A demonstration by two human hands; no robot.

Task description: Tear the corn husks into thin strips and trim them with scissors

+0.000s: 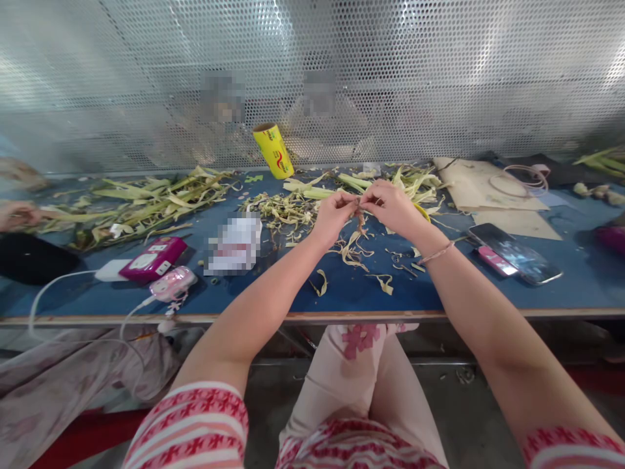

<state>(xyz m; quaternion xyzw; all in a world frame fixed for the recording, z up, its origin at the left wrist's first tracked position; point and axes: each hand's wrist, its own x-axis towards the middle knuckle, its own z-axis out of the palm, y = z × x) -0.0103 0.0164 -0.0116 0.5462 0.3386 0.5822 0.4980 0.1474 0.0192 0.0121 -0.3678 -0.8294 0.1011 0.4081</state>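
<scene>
My left hand [338, 213] and my right hand [389, 205] meet over the middle of the blue table [273, 293]. Both are closed in a pinch on a small brownish dried stalk [361, 220], its lower end hanging between them. Its upper part is hidden by my fingers. Beneath my hands lie pale dry plant strips [352, 251]. Pale green stalks [317, 192] and a heap of small leafy scraps [286, 212] are just behind and left of them. A thin band circles my right wrist.
A yellow roll [273, 151] leans by the perforated metal panel [161, 78]. At left are husks [166, 198], a magenta power block [153, 259] and another person's hand [18, 215]. A phone [515, 253] and cardboard [488, 185] sit at right.
</scene>
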